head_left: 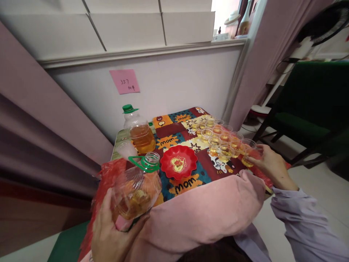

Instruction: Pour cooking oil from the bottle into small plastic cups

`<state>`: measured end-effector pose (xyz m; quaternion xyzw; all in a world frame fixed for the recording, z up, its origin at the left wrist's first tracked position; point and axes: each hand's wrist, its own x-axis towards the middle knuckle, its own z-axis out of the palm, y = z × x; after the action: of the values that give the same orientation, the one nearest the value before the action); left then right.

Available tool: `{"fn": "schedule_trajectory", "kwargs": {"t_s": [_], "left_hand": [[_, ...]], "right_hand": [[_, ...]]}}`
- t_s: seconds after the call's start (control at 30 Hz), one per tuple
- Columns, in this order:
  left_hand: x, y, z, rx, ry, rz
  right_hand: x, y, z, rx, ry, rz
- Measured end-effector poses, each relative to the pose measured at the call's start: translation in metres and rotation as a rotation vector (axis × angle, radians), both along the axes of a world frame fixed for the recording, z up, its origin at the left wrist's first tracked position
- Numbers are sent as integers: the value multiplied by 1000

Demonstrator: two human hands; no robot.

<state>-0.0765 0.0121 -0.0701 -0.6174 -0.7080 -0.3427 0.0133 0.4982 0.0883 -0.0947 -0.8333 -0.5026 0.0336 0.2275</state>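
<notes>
My left hand (107, 225) is wrapped round the lower side of a clear plastic jug (133, 198). The jug tilts to the right, its mouth uncapped, with a green handle ring (149, 163) at the neck and some yellowish liquid low inside. On the table's right side, the fingers of my right hand (272, 163) close on a clear plastic cup (248, 156) with yellow liquid in it. That cup stands at the near right end of several similar cups (225, 151) set in rows, also holding yellow liquid. Between my hands sits a red scalloped plate (166, 163).
A capped jug (143, 136) of amber liquid stands at the back left, near a stack of clear cups (127, 149). Red plastic film (109, 171) hangs over the left edge. A patterned mat (174, 129) covers the table; a green chair (311, 109) stands at right.
</notes>
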Motion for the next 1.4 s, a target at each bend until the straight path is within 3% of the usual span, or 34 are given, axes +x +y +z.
{"fn": "schedule_trajectory", "kwargs": {"t_s": [0.23,0.47,0.6,0.7,0.77,0.83,0.97,1.07,1.13,1.23,1.4], "left_hand": [[8,-3,4,-11,-25,33],[12,-4,0,74,-10,40],[15,-5,0,120,43,-18],[14,-7,-3,189,105,-62],[12,-9,-6,198,144,-91],[11,-12,-9,195,161,-100],[12,-18,-12,204,165,-90],[13,-20,-11,236,179,-102],[13,-22,-10,257,178,-114],[12,-23,-10,279,171,-117],[10,-26,-13,292,175,-100]], "right_hand": [[5,0,-10,58,47,-6],[2,-3,-8,28,92,-18],[-5,-11,4,-11,26,-41],[-26,-15,26,108,-31,-50],[-50,-15,44,239,-12,-9],[-85,-9,61,357,33,118],[-169,22,73,559,134,590],[-235,64,61,537,227,971],[-278,96,52,546,242,1134],[-340,141,50,506,205,1284],[-421,179,76,245,-96,1354]]}}
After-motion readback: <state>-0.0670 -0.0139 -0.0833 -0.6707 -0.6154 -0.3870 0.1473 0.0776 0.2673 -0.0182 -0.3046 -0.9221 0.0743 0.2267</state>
